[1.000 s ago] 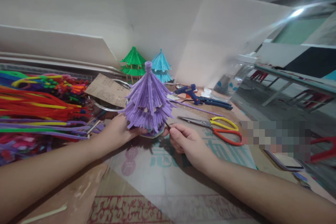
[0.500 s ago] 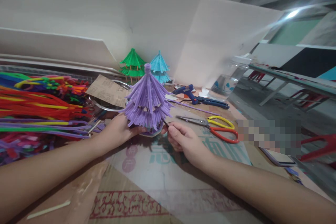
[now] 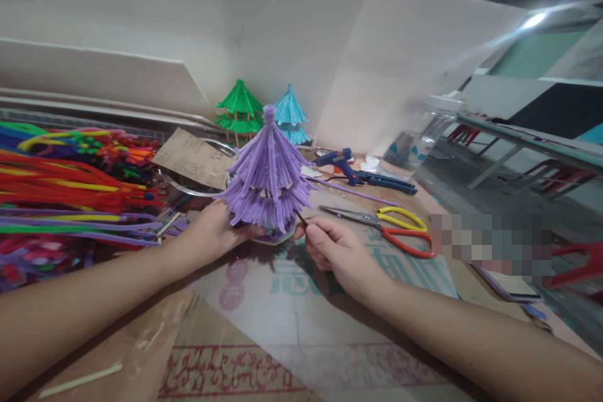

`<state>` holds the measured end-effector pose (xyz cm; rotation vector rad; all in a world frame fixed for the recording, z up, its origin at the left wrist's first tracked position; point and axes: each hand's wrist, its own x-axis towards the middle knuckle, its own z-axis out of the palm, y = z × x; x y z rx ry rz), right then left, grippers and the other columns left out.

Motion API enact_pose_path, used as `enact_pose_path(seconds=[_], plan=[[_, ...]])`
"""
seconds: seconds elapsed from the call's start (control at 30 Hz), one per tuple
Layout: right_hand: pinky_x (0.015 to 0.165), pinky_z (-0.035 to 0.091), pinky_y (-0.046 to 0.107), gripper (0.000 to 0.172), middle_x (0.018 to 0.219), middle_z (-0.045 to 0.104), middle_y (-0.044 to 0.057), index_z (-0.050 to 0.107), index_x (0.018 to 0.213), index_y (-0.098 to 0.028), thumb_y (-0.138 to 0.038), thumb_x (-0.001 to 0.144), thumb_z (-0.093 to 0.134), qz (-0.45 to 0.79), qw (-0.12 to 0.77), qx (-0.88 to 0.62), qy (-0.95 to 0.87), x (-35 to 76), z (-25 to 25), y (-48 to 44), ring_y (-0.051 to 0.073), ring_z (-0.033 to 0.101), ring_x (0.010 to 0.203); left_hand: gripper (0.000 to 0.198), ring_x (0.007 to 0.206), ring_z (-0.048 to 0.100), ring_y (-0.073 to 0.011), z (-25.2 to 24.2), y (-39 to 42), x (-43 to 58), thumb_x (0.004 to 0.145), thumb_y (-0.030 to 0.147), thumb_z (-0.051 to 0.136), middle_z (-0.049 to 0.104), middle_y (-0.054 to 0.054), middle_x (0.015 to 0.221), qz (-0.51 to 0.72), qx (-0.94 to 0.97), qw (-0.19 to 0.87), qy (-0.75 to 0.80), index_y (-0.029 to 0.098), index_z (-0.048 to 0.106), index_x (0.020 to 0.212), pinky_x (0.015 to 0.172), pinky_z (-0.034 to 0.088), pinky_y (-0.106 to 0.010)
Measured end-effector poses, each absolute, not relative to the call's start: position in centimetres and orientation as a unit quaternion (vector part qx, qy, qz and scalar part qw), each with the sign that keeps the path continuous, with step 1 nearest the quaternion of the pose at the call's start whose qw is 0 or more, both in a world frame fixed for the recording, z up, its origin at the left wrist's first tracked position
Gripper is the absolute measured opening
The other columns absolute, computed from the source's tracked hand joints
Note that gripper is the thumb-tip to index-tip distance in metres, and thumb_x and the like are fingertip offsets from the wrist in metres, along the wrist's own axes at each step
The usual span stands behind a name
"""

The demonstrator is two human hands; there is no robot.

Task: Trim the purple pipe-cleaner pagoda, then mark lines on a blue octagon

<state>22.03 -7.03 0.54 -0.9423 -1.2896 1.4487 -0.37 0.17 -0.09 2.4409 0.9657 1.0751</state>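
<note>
A purple two-tiered pavilion model (image 3: 269, 166), its roofs built of fuzzy pipe cleaners, stands upright above the cardboard. My left hand (image 3: 222, 226) is closed on its base from the left, thumb in front and the other fingers largely hidden behind it. At the lower right edge of the model, my right hand (image 3: 332, 244) pinches a thin dark stick (image 3: 300, 218) that points up toward the lower roof. I cannot tell whether the stick's tip touches the model.
Behind stand a green pavilion (image 3: 239, 103) and a blue pavilion (image 3: 290, 113). Scissors (image 3: 377, 217), a glue gun (image 3: 342, 163) and dark-handled pliers (image 3: 386, 182) lie right. Pipe cleaners (image 3: 70, 179) are piled left. A plastic jar (image 3: 419, 132) and a phone (image 3: 506, 282) sit farther right.
The view has shifted slightly, so the pavilion and surroundings sit a little differently in the picture. Both hands keep nearly the same grip and position at the purple model.
</note>
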Motion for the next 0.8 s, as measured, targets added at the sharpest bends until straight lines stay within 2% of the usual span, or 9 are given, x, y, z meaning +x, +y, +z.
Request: enact_pose_path(seconds=[0.37, 0.57, 0.8], plan=[[0.041, 0.011, 0.024, 0.053, 0.052, 0.031, -0.011, 0.06, 0.082, -0.017, -0.068, 0.075, 0.071, 0.593, 0.457, -0.383, -0.541, 22.14, 0.62, -7.29, 0.006, 0.021, 0.044, 0.021, 0.108, 0.068, -0.0312, -0.38, 0.39, -0.55, 0.083, 0.04, 0.068, 0.074, -0.007, 0.105, 0.373, 0.849, 0.163, 0.336, 0.023, 0.066, 0.097, 0.099, 0.055, -0.047], [0.042, 0.01, 0.023, 0.057, 0.051, 0.029, -0.012, 0.059, 0.082, -0.016, -0.071, 0.071, 0.074, 0.596, 0.466, -0.384, -0.528, 22.18, 0.7, -7.19, 0.006, 0.018, 0.044, 0.019, 0.109, 0.067, -0.0313, 0.13, 0.08, -0.41, 0.083, 0.041, 0.068, 0.073, -0.005, 0.093, 0.38, 0.846, 0.171, 0.332, 0.024, 0.065, 0.09, 0.102, 0.053, -0.047], [0.041, 0.01, 0.024, 0.058, 0.049, 0.028, -0.012, 0.059, 0.076, -0.017, -0.072, 0.067, 0.075, 0.588, 0.475, -0.392, -0.525, 22.09, 0.53, -7.07, 0.006, 0.019, 0.044, 0.019, 0.11, 0.067, -0.0312, -0.04, 0.05, -0.36, 0.083, 0.039, 0.067, 0.073, -0.007, 0.099, 0.379, 0.847, 0.158, 0.337, 0.022, 0.064, 0.092, 0.102, 0.053, -0.047]])
